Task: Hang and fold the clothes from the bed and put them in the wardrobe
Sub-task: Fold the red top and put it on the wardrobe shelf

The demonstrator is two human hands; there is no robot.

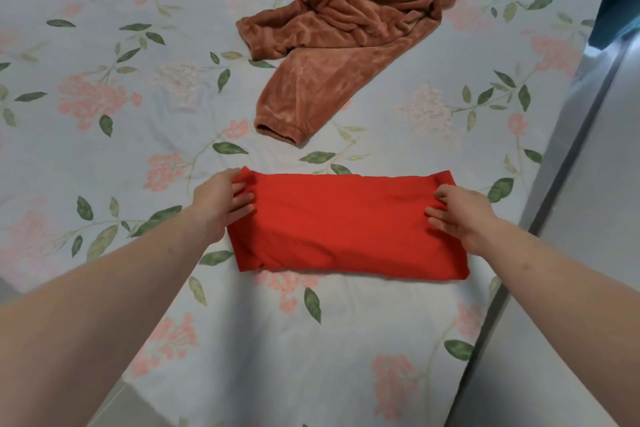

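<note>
I see brown velour trousers (346, 31) crumpled beyond the folded red garment (346, 225), whose ends my left hand (221, 199) and right hand (460, 210) pinch, on the floral bedsheet (138, 97).

No text, label, brand, number or sign can be read anywhere in this view. The red folded garment (346, 225) near the front shows plain cloth, and the brown plush garment (349, 31) farther back shows no tag. The bed (311, 340) sheet carries only a printed flower-and-leaf pattern.
</note>
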